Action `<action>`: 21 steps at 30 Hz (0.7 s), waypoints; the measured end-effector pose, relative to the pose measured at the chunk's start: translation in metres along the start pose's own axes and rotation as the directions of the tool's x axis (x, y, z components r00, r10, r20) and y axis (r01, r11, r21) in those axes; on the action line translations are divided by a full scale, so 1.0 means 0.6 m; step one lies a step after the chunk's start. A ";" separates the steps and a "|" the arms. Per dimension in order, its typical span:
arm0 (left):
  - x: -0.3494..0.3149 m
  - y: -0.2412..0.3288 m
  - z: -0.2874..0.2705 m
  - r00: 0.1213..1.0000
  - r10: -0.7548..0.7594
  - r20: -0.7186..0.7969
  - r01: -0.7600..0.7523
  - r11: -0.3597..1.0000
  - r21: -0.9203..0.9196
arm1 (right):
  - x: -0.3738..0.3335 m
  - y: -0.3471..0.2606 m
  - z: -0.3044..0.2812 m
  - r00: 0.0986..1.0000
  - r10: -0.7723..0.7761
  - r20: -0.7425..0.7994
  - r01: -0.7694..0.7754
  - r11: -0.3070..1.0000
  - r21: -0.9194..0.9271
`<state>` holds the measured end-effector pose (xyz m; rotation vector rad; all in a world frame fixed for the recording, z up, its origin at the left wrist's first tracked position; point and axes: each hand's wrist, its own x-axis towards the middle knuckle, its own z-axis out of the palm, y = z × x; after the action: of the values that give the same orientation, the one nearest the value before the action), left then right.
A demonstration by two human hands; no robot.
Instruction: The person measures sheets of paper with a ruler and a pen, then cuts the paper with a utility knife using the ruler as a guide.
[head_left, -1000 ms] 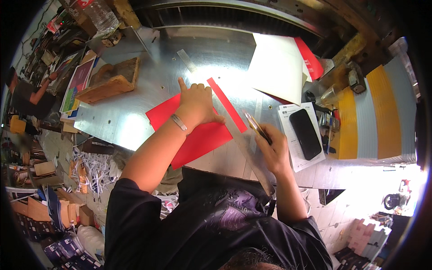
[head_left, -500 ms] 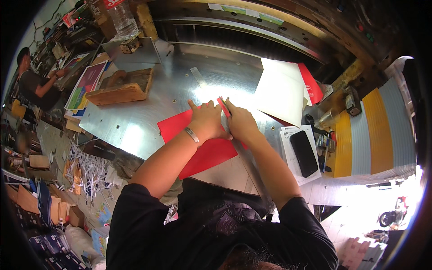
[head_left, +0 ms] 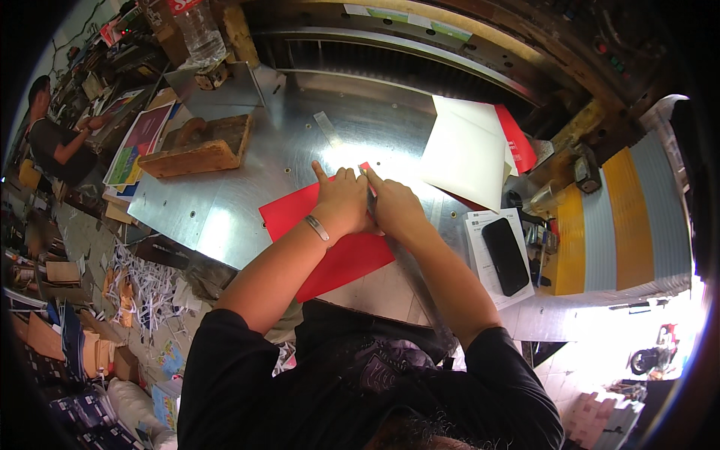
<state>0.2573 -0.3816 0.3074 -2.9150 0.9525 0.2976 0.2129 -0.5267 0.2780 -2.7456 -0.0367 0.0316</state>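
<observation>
A red sheet (head_left: 346,264) lies on the metal table under my hands. My left hand (head_left: 343,204) presses on it, its little finger stretched away from the others. A long metal ruler (head_left: 421,283) runs from between my hands toward the near edge of the table. Close against the left, my right hand (head_left: 396,210) has its fingers closed at the sheet's right edge, where a narrow red strip stands up along the ruler. The fingertips of both hands nearly meet. Hidden by the right hand are most of that strip and the ruler's far part.
White and red sheets (head_left: 466,154) lie at the right. Nearby, a black phone (head_left: 505,256) rests on papers. A wooden block with a handle (head_left: 199,146) stands at the left, a plastic bottle (head_left: 201,37) behind it. Tall yellow and grey stacks (head_left: 622,221) rise at far right. Another person (head_left: 60,142) works far left.
My right hand has shifted slightly left and closed in over the red strip, covering more of it and meeting my left hand. The sheet stays nearly in place.
</observation>
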 end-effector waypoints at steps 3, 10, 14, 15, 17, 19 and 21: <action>0.000 -0.001 0.002 1.000 0.001 0.001 -0.002 1.000 0.007 | 0.001 0.000 0.003 1.000 -0.010 -0.014 0.010 1.000 0.000; 0.002 0.001 0.007 1.000 -0.010 -0.005 0.010 0.999 0.043 | -0.006 -0.012 -0.004 0.999 -0.027 -0.042 0.026 0.999 -0.024; 0.002 0.001 0.002 0.999 -0.014 0.031 0.013 0.999 0.029 | -0.006 -0.008 -0.002 0.994 -0.078 -0.081 0.075 0.997 -0.036; 0.001 0.002 -0.002 0.999 -0.014 0.036 0.013 1.000 0.024 | -0.006 -0.006 -0.002 0.994 -0.077 -0.080 0.075 0.997 -0.031; -0.001 0.003 -0.001 0.999 -0.013 0.029 0.012 1.000 0.027 | -0.006 -0.007 -0.004 0.993 -0.082 -0.081 0.080 0.997 -0.022; -0.004 0.001 0.002 1.000 -0.012 0.004 0.011 0.999 0.045 | -0.004 -0.016 -0.011 1.000 -0.013 -0.012 0.013 1.000 -0.021; -0.002 0.000 0.001 1.000 -0.004 0.022 0.003 0.999 0.048 | -0.002 -0.018 -0.013 0.999 0.021 0.026 -0.020 0.999 -0.028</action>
<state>0.2561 -0.3806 0.3074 -2.8635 0.9382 0.3019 0.2115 -0.5197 0.2892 -2.7732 -0.0167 0.0739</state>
